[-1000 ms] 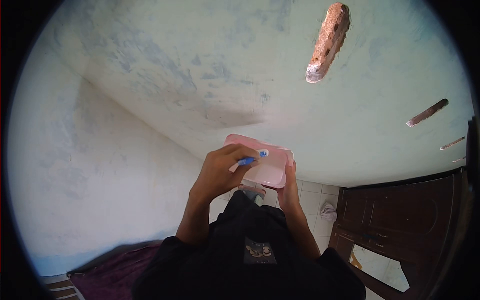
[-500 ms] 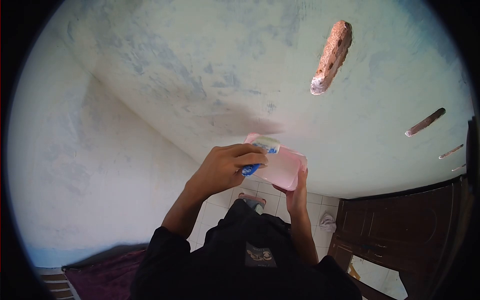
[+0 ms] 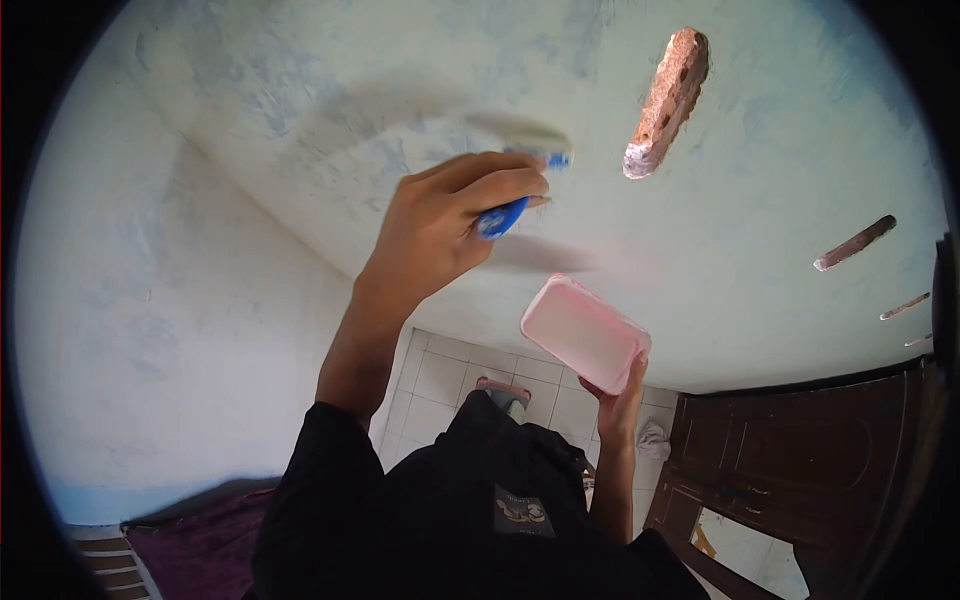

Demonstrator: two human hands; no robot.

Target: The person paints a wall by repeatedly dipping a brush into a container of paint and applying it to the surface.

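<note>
My left hand [image 3: 435, 220] is raised in front of the wall, its fingers wrapped round a paintbrush [image 3: 503, 217] with a blue handle. The pale bristles point at the wall and appear to touch it, though blur hides the exact contact. Lower and to the right, my right hand [image 3: 618, 405] grips the near right corner of a pink rectangular tub [image 3: 603, 309] from below. Whitish paint seems to cover the bottom of the tub, which is held tilted. Around the brush, the pale green wall [image 3: 720, 250] shows patchy bluish marks.
A deep slot [image 3: 668, 105] cut to bare brick runs through the wall, with smaller slots [image 3: 855, 243] farther right. A dark wooden cabinet [image 3: 800, 430] stands at lower right, beside a crumpled cloth [image 3: 653, 440] on the tiled floor [image 3: 440, 375]. Purple fabric [image 3: 195, 550] lies at lower left.
My left hand has lifted the paintbrush from over the tub up to the wall. My right hand and the tub have shifted slightly right and down.
</note>
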